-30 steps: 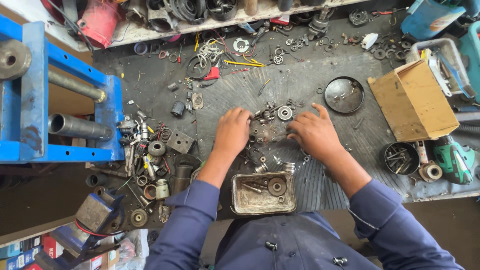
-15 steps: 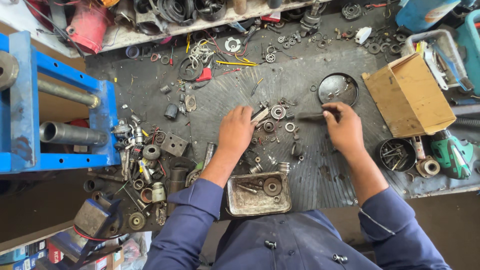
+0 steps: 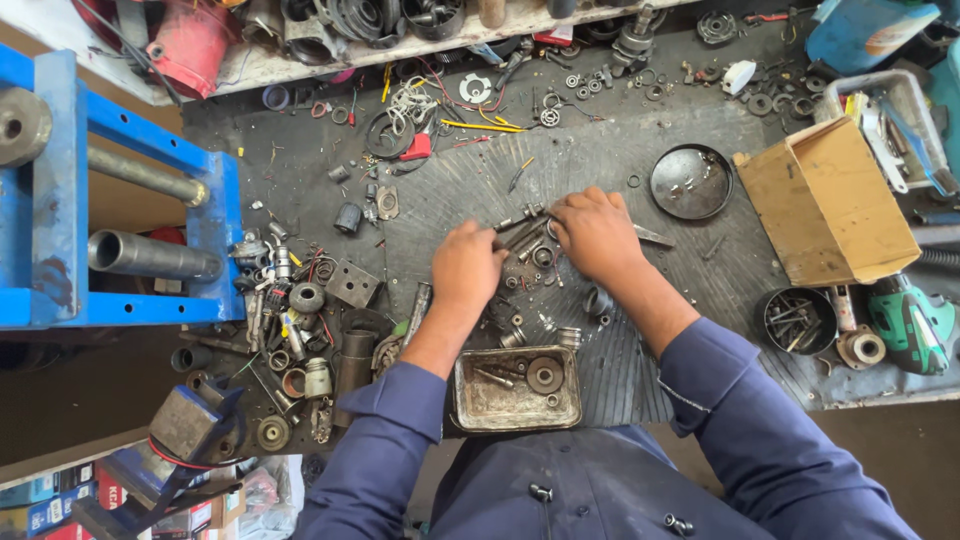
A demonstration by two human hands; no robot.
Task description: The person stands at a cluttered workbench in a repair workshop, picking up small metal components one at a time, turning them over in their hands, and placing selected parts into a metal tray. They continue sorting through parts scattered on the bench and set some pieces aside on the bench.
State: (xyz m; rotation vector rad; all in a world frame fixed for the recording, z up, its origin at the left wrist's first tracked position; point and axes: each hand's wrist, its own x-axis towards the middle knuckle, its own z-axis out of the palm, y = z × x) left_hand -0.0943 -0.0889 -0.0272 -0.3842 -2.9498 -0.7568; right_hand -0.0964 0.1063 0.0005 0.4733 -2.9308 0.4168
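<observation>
Both hands lay palm-down on the black ribbed mat at the centre of the frame, among small metal parts. Seen only from the back, the left hand had its fingers curled down over the scatter of bolts and washers; whether they pinched anything could not be told. The right hand, just to its right, covered the head of a slim metal tool whose tip stuck out from under it toward the right; the fingers themselves were hidden, so the hold on it stayed unclear.

Directly below the hands, near the person's chest, sat a dented rectangular metal tray holding a gear and a few pins. A round dark lid lay to the upper right, beside an open cardboard box. Lower right stood a small black tub of screws and a green power tool, partly cut by the edge. A blue steel frame with grey tubes filled the left side, with a heap of bushings and cylinders between it and the left forearm.
</observation>
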